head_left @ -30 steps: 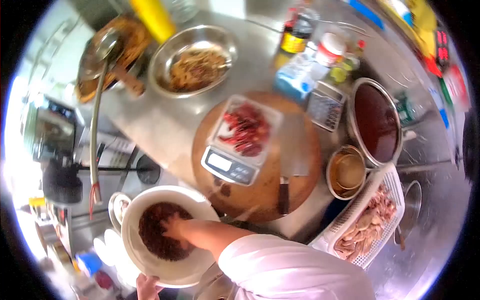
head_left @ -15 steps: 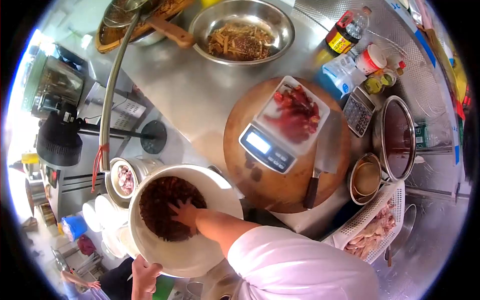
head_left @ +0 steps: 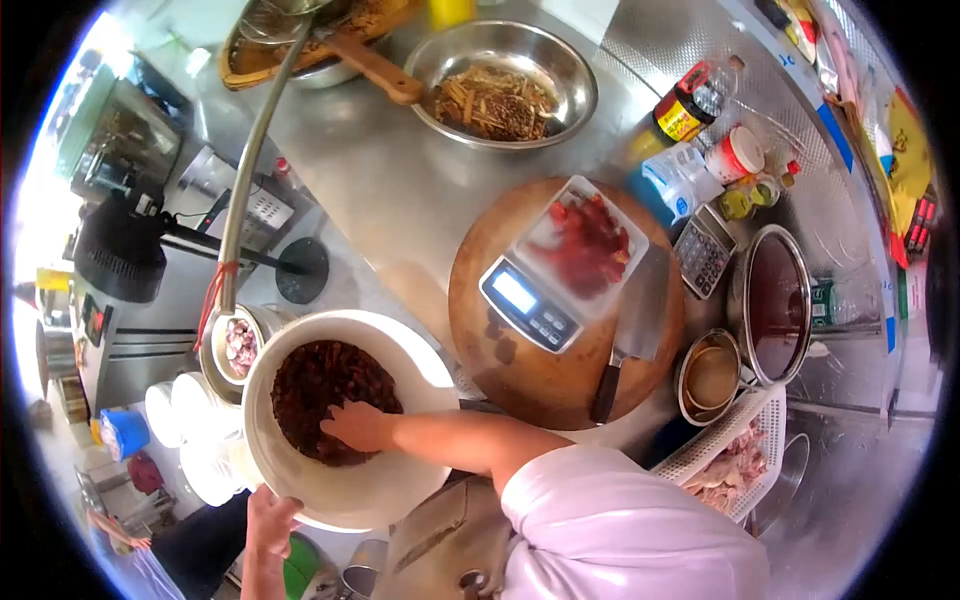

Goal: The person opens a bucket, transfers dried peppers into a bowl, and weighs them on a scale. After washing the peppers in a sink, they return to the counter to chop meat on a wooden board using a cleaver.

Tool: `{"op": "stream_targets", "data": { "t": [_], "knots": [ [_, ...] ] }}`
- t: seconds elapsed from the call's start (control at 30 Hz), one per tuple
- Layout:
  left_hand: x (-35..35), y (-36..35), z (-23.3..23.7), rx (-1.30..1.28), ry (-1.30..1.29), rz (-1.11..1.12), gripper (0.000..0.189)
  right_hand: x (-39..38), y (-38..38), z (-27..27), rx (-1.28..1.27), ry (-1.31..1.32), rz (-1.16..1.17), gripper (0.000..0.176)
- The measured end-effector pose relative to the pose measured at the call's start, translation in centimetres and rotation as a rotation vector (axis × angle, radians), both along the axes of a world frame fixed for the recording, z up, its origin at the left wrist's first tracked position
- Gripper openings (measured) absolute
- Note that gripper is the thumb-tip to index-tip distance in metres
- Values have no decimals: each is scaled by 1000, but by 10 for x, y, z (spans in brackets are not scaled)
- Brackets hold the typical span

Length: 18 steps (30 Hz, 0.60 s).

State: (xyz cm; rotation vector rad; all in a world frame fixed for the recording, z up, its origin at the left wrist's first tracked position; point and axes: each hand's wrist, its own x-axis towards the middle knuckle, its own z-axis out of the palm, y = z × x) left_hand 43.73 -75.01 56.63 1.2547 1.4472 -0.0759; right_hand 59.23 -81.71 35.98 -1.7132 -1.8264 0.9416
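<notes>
My left hand point(head_left: 272, 520) grips the rim of a large white bucket point(head_left: 400, 490) at the lower left. Inside the bucket lies a heap of dark red dried chillies point(head_left: 325, 385). My right hand point(head_left: 358, 427) reaches into it, its fingers down on the chillies; whether they hold any is hidden. Right of the bucket, a digital scale point(head_left: 530, 303) rests on a round wooden board point(head_left: 490, 375). A clear tray point(head_left: 622, 268) of red chillies point(head_left: 590, 240) stands on the scale. A cleaver point(head_left: 630, 340) lies beside it on the board.
A steel bowl of dry spices point(head_left: 500, 100) stands at the top. At the right are a sauce bottle point(head_left: 690, 105), a calculator point(head_left: 703, 252), a pot of dark red liquid point(head_left: 778, 305) and a white basket of raw meat point(head_left: 735, 465). Another person point(head_left: 190, 550) is at the lower left.
The view has shifted a little. My right hand's fingers, spread before, are now closer together on the chillies. My left hand still holds the bucket's rim.
</notes>
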Motion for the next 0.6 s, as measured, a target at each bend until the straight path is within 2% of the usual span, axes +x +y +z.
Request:
{"op": "stream_targets", "data": {
  "t": [0.03, 0.13, 0.23, 0.3, 0.37, 0.43, 0.47, 0.5, 0.53, 0.57, 0.6],
  "knots": [
    [10, -3, 6, 20, 19, 9, 34, 1, 0, 4, 5, 2, 27, 24],
    [17, -2, 10, 60, 104, -77, 35, 13, -5, 19, 29, 120, -157, 25],
    [19, -2, 12, 23, 43, -56, 38, 65, -38, 101, 178, 444, -372, 13],
    [17, 0, 7, 63, 109, -136, 39, 103, -66, 154, 207, 703, -475, 20],
    [20, -2, 9, 81, 113, -144, 40, 147, -103, 199, 232, 716, -511, 25],
    [23, 1, 10, 56, 153, -174, 39, 189, -131, 220, 415, 511, -537, 27],
    [21, 3, 7, 49, 156, -163, 38, 205, -146, 226, 505, 449, -633, 34],
    [20, 3, 5, 44, 158, -150, 38, 229, -163, 223, 385, 306, -763, 36],
    [20, 2, 4, 33, 143, -123, 38, 251, -174, 230, 470, 130, -788, 36],
    [20, 1, 5, 39, 121, -112, 38, 258, -183, 256, 288, -54, -935, 32],
    [21, 1, 5, 45, 100, -102, 38, 279, -193, 235, 269, -258, -942, 30]
  ]
}}
